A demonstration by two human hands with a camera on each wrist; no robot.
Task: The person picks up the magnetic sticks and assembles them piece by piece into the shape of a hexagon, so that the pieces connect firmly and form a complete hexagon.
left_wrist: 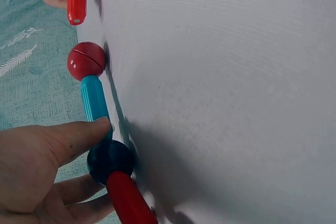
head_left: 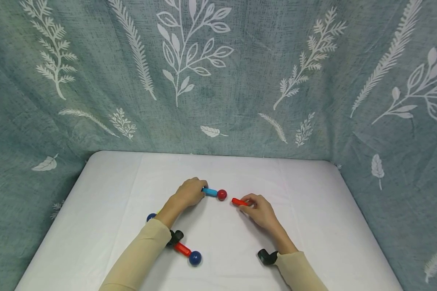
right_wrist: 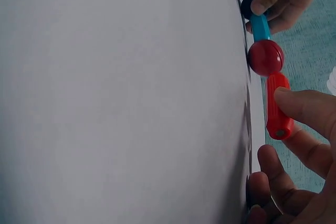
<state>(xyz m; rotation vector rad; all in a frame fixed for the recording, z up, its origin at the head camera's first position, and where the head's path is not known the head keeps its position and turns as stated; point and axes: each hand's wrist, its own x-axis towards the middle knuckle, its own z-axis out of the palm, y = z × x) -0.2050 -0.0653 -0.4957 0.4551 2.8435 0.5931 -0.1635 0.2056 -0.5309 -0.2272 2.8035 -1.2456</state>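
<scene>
My left hand (head_left: 191, 192) pinches a light blue rod (head_left: 210, 192) at its joint with a dark blue ball (left_wrist: 111, 161). A red ball (head_left: 222, 195) is fixed on the rod's far end, pointing right. From the dark blue ball a red rod (left_wrist: 130, 198) runs on under my left hand; the head view hides it. Between thumb and fingers, my right hand (head_left: 260, 210) pinches a loose red rod (right_wrist: 278, 106) by its side. Its free end points at the red ball, with a small gap between them in the head view.
Nearer on the white table (head_left: 313, 194), another red rod (head_left: 182, 249) ends in a blue ball (head_left: 195, 258). Beside my left forearm, a blue ball (head_left: 151, 217) and a bit of yellow show, partly covered by the arm. A leaf-patterned cloth (head_left: 240, 81) hangs behind the table.
</scene>
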